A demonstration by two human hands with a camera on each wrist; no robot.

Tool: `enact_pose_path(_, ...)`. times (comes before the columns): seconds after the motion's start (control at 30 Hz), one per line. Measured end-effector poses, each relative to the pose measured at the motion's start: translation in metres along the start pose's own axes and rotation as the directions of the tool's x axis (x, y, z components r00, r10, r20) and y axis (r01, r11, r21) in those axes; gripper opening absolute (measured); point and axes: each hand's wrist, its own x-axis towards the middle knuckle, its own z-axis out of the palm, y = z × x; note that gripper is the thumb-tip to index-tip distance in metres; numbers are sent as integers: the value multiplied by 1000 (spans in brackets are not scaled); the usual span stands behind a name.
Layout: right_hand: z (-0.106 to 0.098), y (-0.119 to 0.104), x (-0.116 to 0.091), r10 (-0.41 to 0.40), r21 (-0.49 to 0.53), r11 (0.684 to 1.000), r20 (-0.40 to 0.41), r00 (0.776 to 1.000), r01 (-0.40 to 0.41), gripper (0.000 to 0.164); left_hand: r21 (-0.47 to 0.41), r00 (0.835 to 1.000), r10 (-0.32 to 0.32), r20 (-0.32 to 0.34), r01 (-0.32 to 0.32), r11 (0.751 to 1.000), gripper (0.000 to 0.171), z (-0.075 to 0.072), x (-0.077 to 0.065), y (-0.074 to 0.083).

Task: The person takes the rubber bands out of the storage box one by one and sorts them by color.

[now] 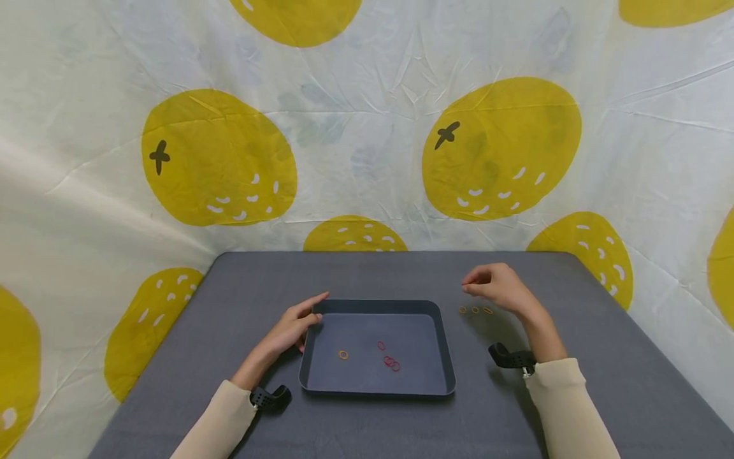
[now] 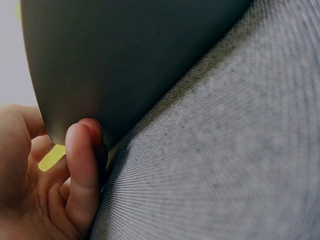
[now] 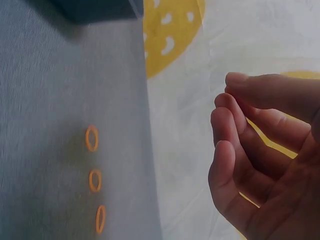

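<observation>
A dark grey rectangular tray [image 1: 378,390] rests on the table. At its left rim, my left hand [image 1: 294,328] grips the wall, thumb over the rim and index finger extended toward the far corner. The left wrist view shows fingers [image 2: 82,165] against the tray's outer wall [image 2: 100,65]. Inside lie several red rubber bands [image 1: 388,360] and, further left, an orange rubber band [image 1: 343,355]. Right of the tray, my right hand [image 1: 497,287] hovers with loosely curved fingers, thumb and index tips together, nothing visible between them. Below it, three orange rubber bands [image 3: 95,180] lie in a row.
A grey cloth covers the table [image 1: 373,433]. A white curtain [image 1: 361,140] with yellow fruit prints hangs behind and along both sides. Each wrist carries a black camera band [image 1: 513,358].
</observation>
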Motion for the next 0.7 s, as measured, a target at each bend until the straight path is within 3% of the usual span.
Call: enact_pose_path(0.7,28,-51,5,-125,-12,992,63,990,126,10,4,1000,-17,1,17,1000,54,1,0,1)
